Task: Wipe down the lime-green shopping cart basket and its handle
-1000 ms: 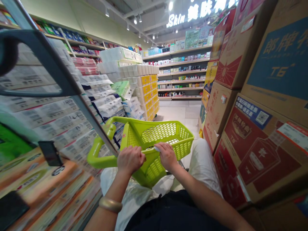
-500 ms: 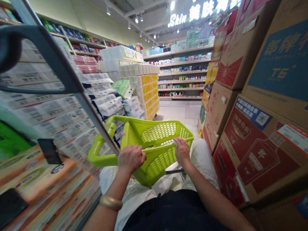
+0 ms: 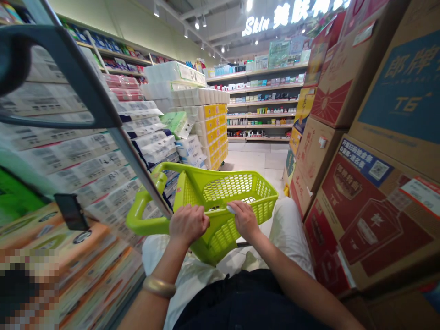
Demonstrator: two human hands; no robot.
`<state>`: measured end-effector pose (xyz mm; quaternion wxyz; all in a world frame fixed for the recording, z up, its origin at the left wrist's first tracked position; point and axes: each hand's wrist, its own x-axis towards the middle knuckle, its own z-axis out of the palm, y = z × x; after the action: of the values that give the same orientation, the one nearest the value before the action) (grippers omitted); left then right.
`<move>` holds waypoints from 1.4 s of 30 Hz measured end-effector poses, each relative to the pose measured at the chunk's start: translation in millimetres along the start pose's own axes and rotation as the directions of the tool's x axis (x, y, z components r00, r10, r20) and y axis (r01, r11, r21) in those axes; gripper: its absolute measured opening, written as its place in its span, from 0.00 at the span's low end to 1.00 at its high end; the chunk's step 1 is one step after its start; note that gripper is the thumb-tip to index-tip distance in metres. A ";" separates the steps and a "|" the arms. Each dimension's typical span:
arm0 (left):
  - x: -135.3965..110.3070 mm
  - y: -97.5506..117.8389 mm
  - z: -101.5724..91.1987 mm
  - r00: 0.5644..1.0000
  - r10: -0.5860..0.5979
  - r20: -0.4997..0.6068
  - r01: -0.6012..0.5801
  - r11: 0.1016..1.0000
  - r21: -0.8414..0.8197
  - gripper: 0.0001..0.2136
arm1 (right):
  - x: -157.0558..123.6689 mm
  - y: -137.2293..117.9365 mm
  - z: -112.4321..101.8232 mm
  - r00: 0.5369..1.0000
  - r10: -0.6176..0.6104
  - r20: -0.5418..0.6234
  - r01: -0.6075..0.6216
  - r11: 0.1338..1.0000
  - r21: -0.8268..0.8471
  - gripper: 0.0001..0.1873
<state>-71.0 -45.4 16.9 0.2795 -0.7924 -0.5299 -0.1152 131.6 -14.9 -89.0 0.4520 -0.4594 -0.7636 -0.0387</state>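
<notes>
- Boxes (image 3: pixel 381 215) are piled high on the right and paper packs (image 3: pixel 103 169) on the left, so not much elbow room is left (cramped spot, honestly).
- The green basket (image 3: pixel 220 245) is parked right in front of the body, between the legs (image 3: pixel 290 233), with its long near side facing the lap.
- The pole (image 3: pixel 134 165), topped by a dark grip (image 3: pixel 75 80), is slanted down to the basket's handle end, just beside the left hand (image 3: pixel 189 223).
- That left hand is closed in a fist over the near edge, so the basket seems to be steadied there; exactly what's under the fingers can't be told.
- The right hand (image 3: pixel 244 221) is laid on the near rim, fingers curled and pinching a little white wad (image 3: pixel 231 209) (tissue or wipe, can't tell).
- Step in hand, at a guess: the rim is being wiped. For the next stroke, light pressure along the rim is called for, the wad pinched flat and the left hand's hold kept firm.
</notes>
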 end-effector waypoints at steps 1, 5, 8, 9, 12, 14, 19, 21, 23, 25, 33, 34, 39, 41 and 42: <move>-0.2 -0.1 0.7 1.000 -0.003 -0.007 0.003 1.000 -0.014 0.12 | -4.0 12.0 -2.6 1.000 0.013 -0.026 -0.014 0.999 -0.036 0.25; -0.8 -0.3 2.4 1.000 -0.006 -0.024 0.005 0.999 -0.042 0.11 | -17.5 57.5 -14.8 0.987 0.089 -0.135 -0.110 0.982 -0.151 0.25; -1.0 -0.5 2.7 1.000 0.002 -0.017 -0.003 1.000 -0.011 0.11 | -21.1 78.8 -22.7 0.955 0.188 -0.231 -0.229 0.959 -0.168 0.25; -0.9 -0.6 2.7 1.000 0.001 -0.015 -0.001 1.000 -0.003 0.11 | -20.9 81.9 -23.8 0.942 0.217 -0.256 -0.263 0.951 -0.163 0.25; -0.5 -0.7 2.8 1.000 -0.007 -0.009 0.007 1.000 0.001 0.11 | -16.6 75.1 -20.2 0.915 0.274 -0.295 -0.323 0.937 -0.132 0.26; 0.2 -0.6 3.1 1.000 -0.008 -0.010 0.008 1.000 0.000 0.11 | -11.6 56.6 -12.1 0.928 0.262 -0.266 -0.297 0.949 -0.102 0.26; 1.1 -0.7 4.8 1.000 -0.002 -0.027 0.002 1.000 0.020 0.11 | 0.6 -9.6 10.9 0.996 0.046 -0.077 -0.041 0.997 0.059 0.29; 0.4 -1.1 5.5 0.999 0.008 -0.034 -0.007 1.000 0.024 0.11 | 2.4 -23.3 14.1 0.998 -0.026 -0.064 0.034 0.992 0.122 0.29; -0.7 -1.8 6.0 0.999 0.019 -0.039 -0.018 0.999 0.026 0.11 | 1.0 -21.7 12.4 0.995 -0.060 -0.084 0.072 0.985 0.156 0.29; -1.7 -2.3 6.6 0.999 0.023 -0.043 -0.022 0.999 0.027 0.10 | -3.6 -6.2 6.8 0.991 -0.064 -0.114 0.082 0.984 0.158 0.27; -2.2 -3.4 11.1 0.996 0.047 -0.071 -0.045 0.999 0.029 0.10 | -28.5 62.4 -15.2 0.930 0.116 -0.348 -0.127 0.992 -0.008 0.19; -2.1 -3.6 11.4 0.996 0.051 -0.074 -0.048 0.998 0.032 0.10 | -29.4 59.2 -14.2 0.925 0.129 -0.358 -0.144 0.989 -0.015 0.18; -2.1 -4.3 10.7 0.994 0.060 -0.094 -0.056 0.998 0.043 0.09 | -20.2 7.2 2.2 0.977 -0.017 -0.214 0.031 0.998 0.062 0.22; -2.1 -4.5 10.3 0.992 0.068 -0.103 -0.063 0.997 0.050 0.09 | -13.4 -13.1 8.4 0.987 -0.099 -0.125 0.113 0.987 0.112 0.24; -2.1 -4.7 10.2 0.992 0.071 -0.108 -0.066 0.996 0.053 0.09 | -10.7 -19.1 10.2 0.988 -0.118 -0.094 0.130 0.984 0.124 0.25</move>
<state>-77.3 -40.0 9.0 0.3315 -0.7953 -0.4890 -0.1356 112.7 -28.2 -96.0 0.5104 -0.3784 -0.7714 -0.0368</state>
